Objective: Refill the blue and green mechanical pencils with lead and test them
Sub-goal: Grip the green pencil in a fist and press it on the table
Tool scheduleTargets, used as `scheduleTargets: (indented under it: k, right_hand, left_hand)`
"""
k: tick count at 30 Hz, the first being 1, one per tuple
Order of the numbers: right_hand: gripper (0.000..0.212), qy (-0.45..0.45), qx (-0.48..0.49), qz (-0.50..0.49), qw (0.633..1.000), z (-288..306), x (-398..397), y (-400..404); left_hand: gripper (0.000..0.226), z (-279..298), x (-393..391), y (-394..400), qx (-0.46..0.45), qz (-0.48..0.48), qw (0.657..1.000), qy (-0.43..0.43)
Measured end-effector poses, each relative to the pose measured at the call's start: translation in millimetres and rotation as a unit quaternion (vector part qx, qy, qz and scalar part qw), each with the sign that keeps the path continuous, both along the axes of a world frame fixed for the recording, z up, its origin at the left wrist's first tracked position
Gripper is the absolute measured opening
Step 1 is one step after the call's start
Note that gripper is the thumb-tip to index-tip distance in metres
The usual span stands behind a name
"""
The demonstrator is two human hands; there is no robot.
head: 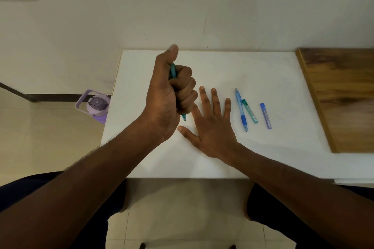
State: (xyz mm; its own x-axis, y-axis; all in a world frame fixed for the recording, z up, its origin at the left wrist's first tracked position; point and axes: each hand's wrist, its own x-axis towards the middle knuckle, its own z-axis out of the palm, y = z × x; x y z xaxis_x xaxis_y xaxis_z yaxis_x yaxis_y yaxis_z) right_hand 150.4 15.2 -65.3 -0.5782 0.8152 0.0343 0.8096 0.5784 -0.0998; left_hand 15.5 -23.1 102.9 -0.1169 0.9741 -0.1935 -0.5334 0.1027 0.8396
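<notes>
My left hand (169, 95) is closed in a fist around the green mechanical pencil (172, 69), thumb raised over its top end, its tip (183, 117) pointing down at the white table (263, 70). My right hand (211, 125) lies flat on the table with fingers spread, holding nothing, its index finger close to the pencil tip. The blue mechanical pencil (241, 109) lies to the right of that hand, tip toward me. Beside it rests a green lead tube (250, 111), and further right a blue lead tube (265, 116).
A wooden board (344, 95) covers the table's right side. A purple water bottle (97, 107) stands on the floor left of the table. A wall runs behind the table. My knees are under the near edge.
</notes>
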Motion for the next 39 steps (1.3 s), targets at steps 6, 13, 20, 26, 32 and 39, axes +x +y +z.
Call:
scheduleTargets:
  k: [6, 13, 20, 26, 32, 39]
  right_hand:
    - [0.095, -0.002, 0.0, -0.002, 1.0, 0.1, -1.1, -0.3]
    - [0.094, 0.013, 0.011, 0.0, 1.0, -6.1, -1.0, 1.4]
    - [0.094, 0.011, 0.011, 0.002, 1.0, -5.5, -0.7, 0.4]
    - [0.095, 0.002, 0.001, -0.002, 1.0, -2.1, -1.4, 0.5]
    - [0.096, 0.0, -0.001, -0.002, 1.0, 0.3, -1.3, -0.5]
    - [0.095, -0.004, -0.004, -0.001, 1.0, 2.6, -1.6, -0.7]
  left_hand:
    - [0.059, -0.6, 1.9, -1.3, 0.002, 0.009, 1.0, 0.007]
    - [0.059, 2.5, -1.3, -2.8, 0.011, -0.008, 0.999, -0.047]
    - [0.056, 5.2, -0.3, -4.2, 0.022, -0.007, 0.999, -0.037]
    - [0.057, 5.4, -0.4, -3.6, 0.022, -0.015, 0.999, -0.033]
    - [0.057, 3.4, -0.7, -3.5, 0.026, -0.021, 0.999, -0.03]
    - [0.058, 3.2, 1.2, -2.9, 0.025, -0.004, 1.0, 0.003]
